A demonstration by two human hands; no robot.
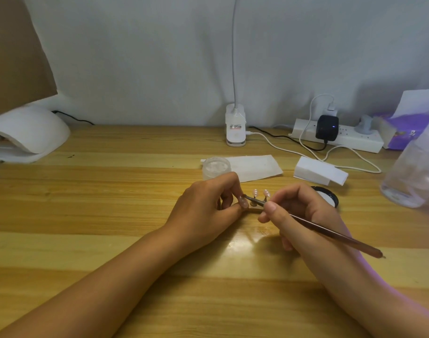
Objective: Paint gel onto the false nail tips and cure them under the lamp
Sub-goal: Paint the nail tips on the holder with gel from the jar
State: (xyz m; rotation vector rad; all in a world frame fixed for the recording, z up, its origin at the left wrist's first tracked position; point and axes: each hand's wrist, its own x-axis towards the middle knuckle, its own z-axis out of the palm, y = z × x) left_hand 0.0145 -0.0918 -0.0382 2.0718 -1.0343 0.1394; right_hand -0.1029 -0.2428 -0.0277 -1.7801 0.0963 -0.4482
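While the right hand (296, 211) pinched the brush (330, 234) low down, pen-style, its bristles lay on the false nail tip (244, 200) that the left hand (203, 206) held between thumb and fingers. Both grips were closed, then: one on the tool, one on the work. Whether the left hand held the tip itself or a small stand under it was too small to tell.

All of this sat in front of the clip lamp (235, 128), on the person's side, low over the desk (111, 215). Two more tips (255, 192) stood on little stands just right of the held one, pale spots showing on them. The open gel jar (217, 167) sat between the clip lamp and the hands.

Painting was the step in hand, by my reading, and curing was not yet begun. The curing lamp (30, 132), a white dome, waited far left of the clip lamp, well apart from the hands.

The next move, I judged, called for a light, steady stroke to finish this tip. After that came a careful carry leftward to the dome, with fingers kept off the wet gel. Those tips looked light enough to topple.
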